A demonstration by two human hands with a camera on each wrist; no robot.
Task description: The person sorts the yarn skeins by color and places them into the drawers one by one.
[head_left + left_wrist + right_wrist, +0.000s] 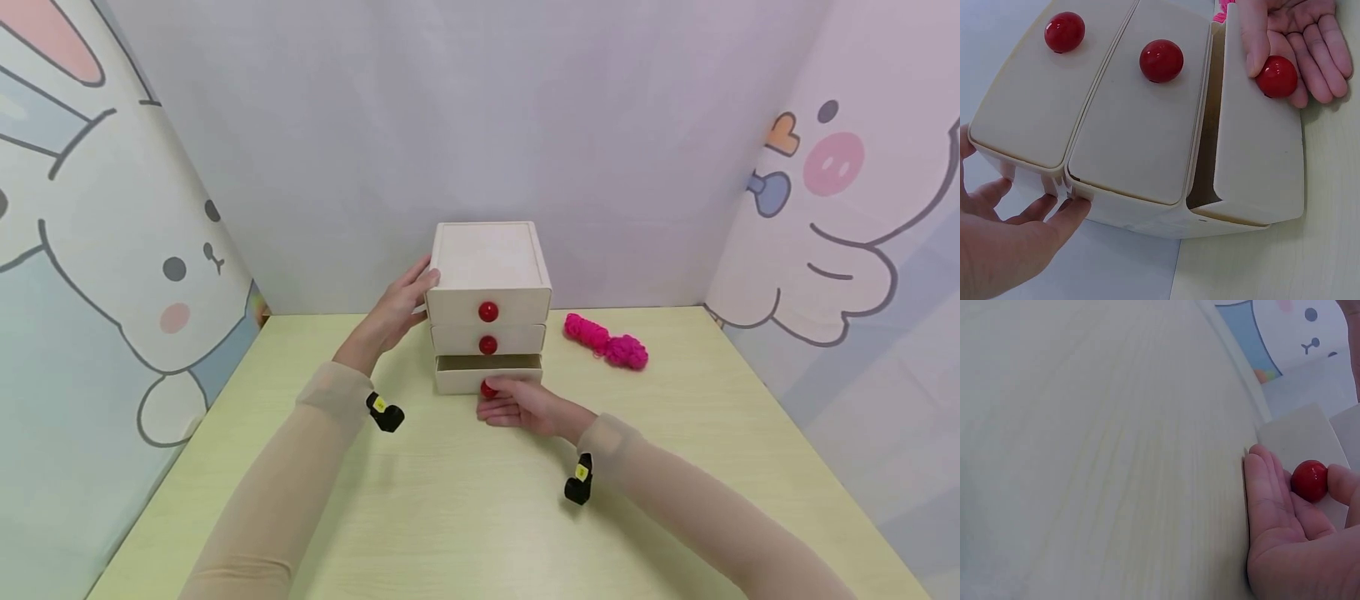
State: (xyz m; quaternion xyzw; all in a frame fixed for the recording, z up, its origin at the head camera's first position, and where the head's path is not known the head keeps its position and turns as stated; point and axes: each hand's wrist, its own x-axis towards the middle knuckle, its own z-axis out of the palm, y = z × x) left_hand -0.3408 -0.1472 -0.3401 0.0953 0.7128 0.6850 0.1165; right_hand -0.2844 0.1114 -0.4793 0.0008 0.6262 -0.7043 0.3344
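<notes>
A cream three-drawer box (491,254) with round red knobs stands toward the back of the table. Its bottom drawer (457,382) is pulled partway out, and the upper two sit closed. My right hand (528,406) pinches the bottom drawer's red knob (1310,480) between thumb and index finger, the other fingers extended below it near the tabletop. Against the box's left side rests my left hand (395,310), its fingers spread along the wall, thumb near the top front corner. In the left wrist view those fingertips touch the side beside the upper drawers (1129,119).
Two joined bundles of bright pink yarn (606,340) lie on the pale wooden table (450,500) to the right of the box. Cloth backdrops with cartoon animals (832,167) hang at the sides, and a plain pale one (480,108) hangs behind.
</notes>
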